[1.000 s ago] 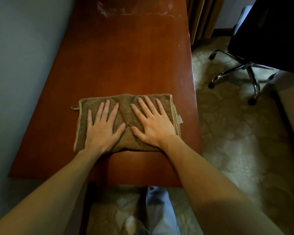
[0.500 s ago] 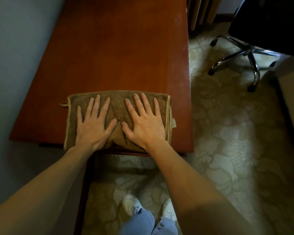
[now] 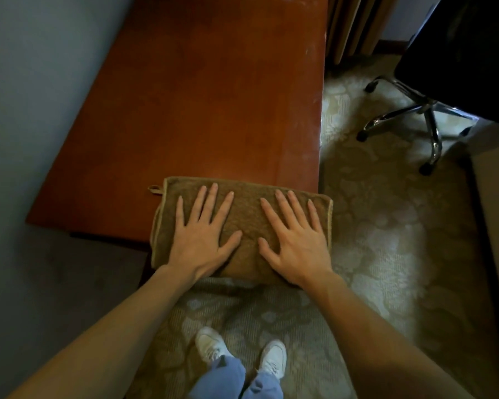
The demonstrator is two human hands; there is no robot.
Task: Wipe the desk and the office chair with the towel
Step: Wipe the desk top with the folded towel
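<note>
Towel [image 3: 244, 223], brown and folded, is lying at the near right corner of the desk [image 3: 213, 96]. Its long axis is running side to side beneath both sets of fingers, and its hanging loop is sticking out beyond the left little finger. The left hand [image 3: 198, 240] and right hand [image 3: 296, 243] are pressing flat on it, fingers straight, spread apart and pointing away along the desk. Under the palm heels the towel's near edge is overhanging the desk front, and past the right little finger its end is jutting over the side. Reddish wood is stretching ahead of the fingertips, with a grey wall [image 3: 41, 82] to their left. The office chair [image 3: 428, 106] is standing well right of the fingers on patterned carpet [image 3: 386, 226], its dark seat being cut off by the frame.
</note>
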